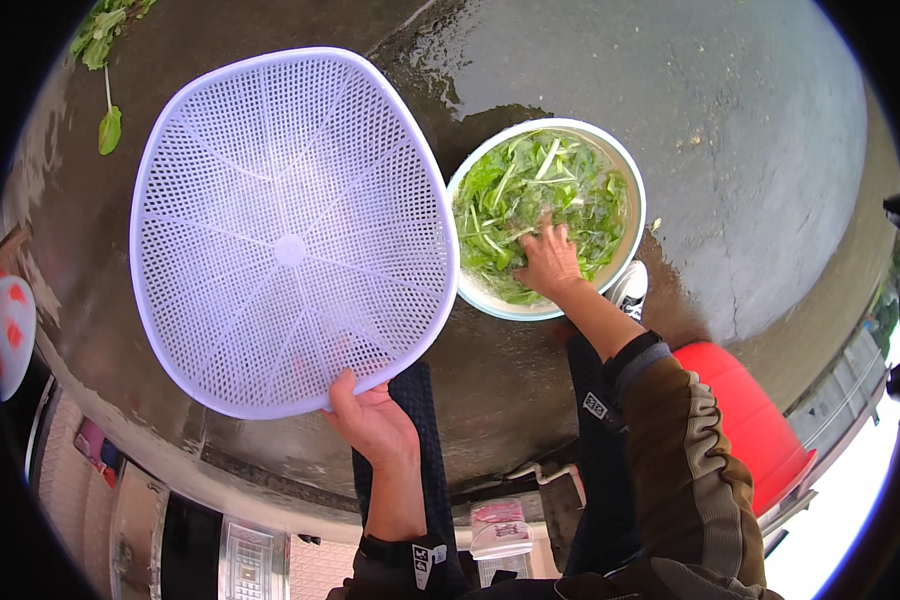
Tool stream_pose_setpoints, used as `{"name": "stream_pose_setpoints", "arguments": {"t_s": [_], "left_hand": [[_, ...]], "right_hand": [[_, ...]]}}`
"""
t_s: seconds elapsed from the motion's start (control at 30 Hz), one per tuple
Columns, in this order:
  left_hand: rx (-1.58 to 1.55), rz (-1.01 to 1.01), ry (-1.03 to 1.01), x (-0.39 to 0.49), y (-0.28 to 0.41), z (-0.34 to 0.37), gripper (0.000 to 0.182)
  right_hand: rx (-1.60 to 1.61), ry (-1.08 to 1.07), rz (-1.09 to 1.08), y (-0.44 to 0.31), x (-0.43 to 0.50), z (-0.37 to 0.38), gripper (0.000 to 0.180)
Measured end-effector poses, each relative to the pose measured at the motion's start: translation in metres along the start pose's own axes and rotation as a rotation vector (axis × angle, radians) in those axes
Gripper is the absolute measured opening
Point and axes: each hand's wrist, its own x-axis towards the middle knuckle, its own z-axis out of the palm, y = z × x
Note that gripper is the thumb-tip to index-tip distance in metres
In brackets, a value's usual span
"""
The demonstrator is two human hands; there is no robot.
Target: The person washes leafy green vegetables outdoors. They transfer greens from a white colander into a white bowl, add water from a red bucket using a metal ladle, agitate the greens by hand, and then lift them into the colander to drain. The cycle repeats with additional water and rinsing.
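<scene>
A large pale lavender plastic colander basket (290, 250) fills the left of the head view, with nothing in its bowl. My left hand (373, 418) grips its lower rim, thumb over the edge and fingers behind the mesh. To its right stands a round basin (624, 264) of water full of leafy greens (510, 176). My right hand (551, 259) reaches into it, fingers spread and their tips among the wet leaves; whether it pinches any leaf is hidden.
Loose greens (99, 37) lie on wet concrete (495, 390) at the upper left. A red plastic tub (742, 420) stands right of my right arm. My shoe (630, 289) is beside the basin. A red-spotted white object (11, 337) is at the far left.
</scene>
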Motion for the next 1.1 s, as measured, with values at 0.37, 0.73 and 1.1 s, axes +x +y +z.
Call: {"name": "stream_pose_setpoints", "arguments": {"t_s": [0.37,0.73,1.1], "left_hand": [[0.086,0.141,0.002,-0.009,-0.008,-0.003,0.053],[0.108,0.069,0.074,-0.015,-0.006,-0.008,0.053],[0.085,-0.026,-0.014,-0.005,-0.018,-0.019,0.052]], "right_hand": [[0.542,0.61,0.063,0.03,-0.039,-0.012,0.045],[0.887,0.764,0.194,0.021,-0.083,-0.056,0.038],[1.395,0.743,0.068,-0.045,-0.169,-0.141,0.03]]}}
